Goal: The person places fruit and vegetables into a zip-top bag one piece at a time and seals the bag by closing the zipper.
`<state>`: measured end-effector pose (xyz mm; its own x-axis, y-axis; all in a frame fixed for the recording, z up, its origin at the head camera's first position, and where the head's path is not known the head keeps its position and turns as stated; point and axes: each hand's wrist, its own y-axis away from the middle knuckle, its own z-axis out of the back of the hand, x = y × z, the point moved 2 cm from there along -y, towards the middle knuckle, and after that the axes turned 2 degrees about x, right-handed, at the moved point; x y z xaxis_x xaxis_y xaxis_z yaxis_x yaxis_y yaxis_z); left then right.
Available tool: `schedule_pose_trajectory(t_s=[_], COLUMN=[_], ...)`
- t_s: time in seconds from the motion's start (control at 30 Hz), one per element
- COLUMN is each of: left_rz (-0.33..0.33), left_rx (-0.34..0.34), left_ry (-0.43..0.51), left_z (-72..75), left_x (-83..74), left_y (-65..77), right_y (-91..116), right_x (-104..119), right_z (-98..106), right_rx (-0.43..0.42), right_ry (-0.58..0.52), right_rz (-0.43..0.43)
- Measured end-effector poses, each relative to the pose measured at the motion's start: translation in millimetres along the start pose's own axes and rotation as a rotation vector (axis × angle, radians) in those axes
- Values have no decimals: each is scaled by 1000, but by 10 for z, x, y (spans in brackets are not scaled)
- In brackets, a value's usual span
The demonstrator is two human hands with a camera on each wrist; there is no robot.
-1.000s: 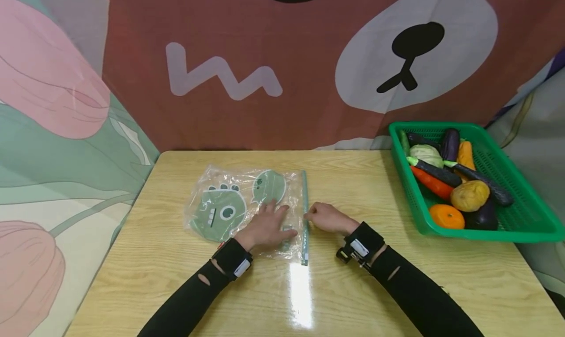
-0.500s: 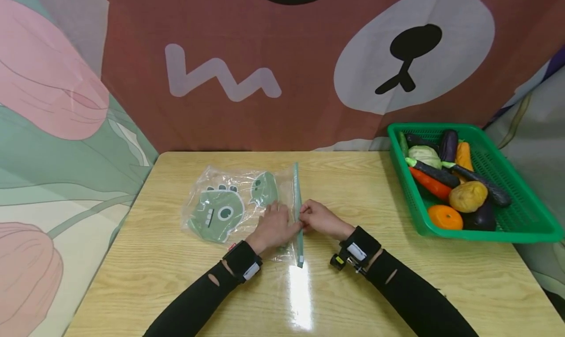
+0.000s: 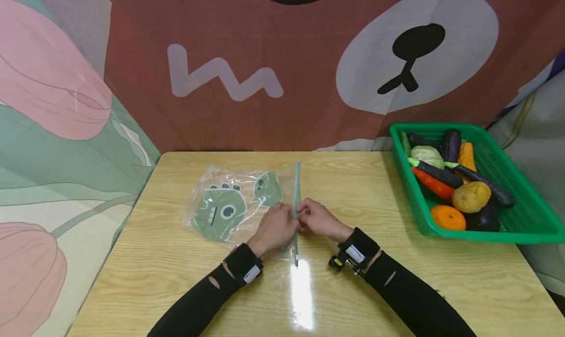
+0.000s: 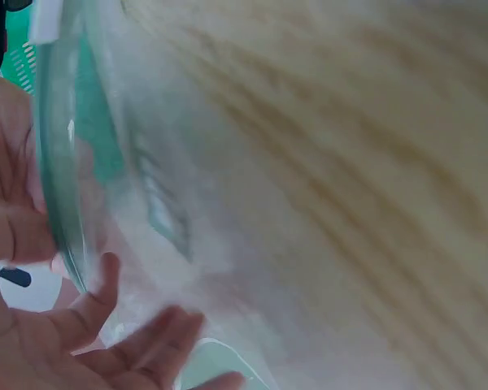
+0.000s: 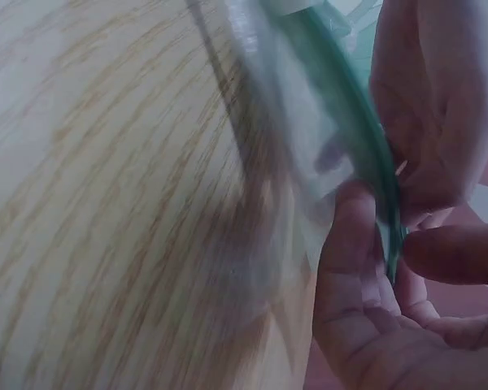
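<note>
"Two hands, the left hand (image 3: 274, 227) and the right hand (image 3: 321, 220), are shown in the head view. What is held by them?"

"A clear plastic bag (image 3: 248, 204), marked with green cartoon shapes. It is laid on the wooden counter (image 3: 375, 288), and the green strip (image 3: 297, 187) along its right edge is raised between the hands. The strip is pinched from one side by the left hand, its fingers bent, and from the other by the right hand."

"And what is set farther off?"

"A green basket (image 3: 494, 237) is placed at the right, well apart from the bag, and in it an orange fruit (image 3: 448, 218), a potato (image 3: 471, 197) and other produce are held."

"What is shown by the left wrist view?"

"The strip is seen bowed near both hands. Some of the left hand's fingers are loosely spread by the clear film; some parts are blurred."

"And by the right wrist view?"

"The strip is clasped between the right hand's thumb and bent fingers, with the left hand's fingers folded just beside them. The counter's grain is shown at the left."
</note>
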<state>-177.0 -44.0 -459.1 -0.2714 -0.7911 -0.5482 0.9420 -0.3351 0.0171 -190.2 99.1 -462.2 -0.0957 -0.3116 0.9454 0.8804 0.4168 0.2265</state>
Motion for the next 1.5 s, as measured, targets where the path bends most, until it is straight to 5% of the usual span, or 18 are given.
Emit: schedule_pose_trajectory(t_s=[0.2, 0.4, 0.57, 0.83, 1.03, 1.33, 1.5], left_rz=[-22, -78, -109, -191, -193, -233, -171], left_rx=[-99, -221, -271, -366, -449, -467, -401], left_ry=[78, 85, 95, 189, 232, 64, -41], left_z=[62, 149, 213, 407, 585, 681, 733], left_x=[-31, -138, -231, -301, -327, -316, -304], left_y=[6, 18, 36, 62, 61, 91, 101], right_y=[20, 49, 82, 200, 279, 335, 351], right_x=[72, 211, 332, 487, 563, 603, 613], right_z=[-1, 109, 196, 247, 277, 339, 404], right_rx=[-71, -214, -214, -308, -333, -321, -335], right_ry=[36, 39, 68, 312, 352, 471, 518], right_rz=[45, -5, -15, 161, 257, 229, 217])
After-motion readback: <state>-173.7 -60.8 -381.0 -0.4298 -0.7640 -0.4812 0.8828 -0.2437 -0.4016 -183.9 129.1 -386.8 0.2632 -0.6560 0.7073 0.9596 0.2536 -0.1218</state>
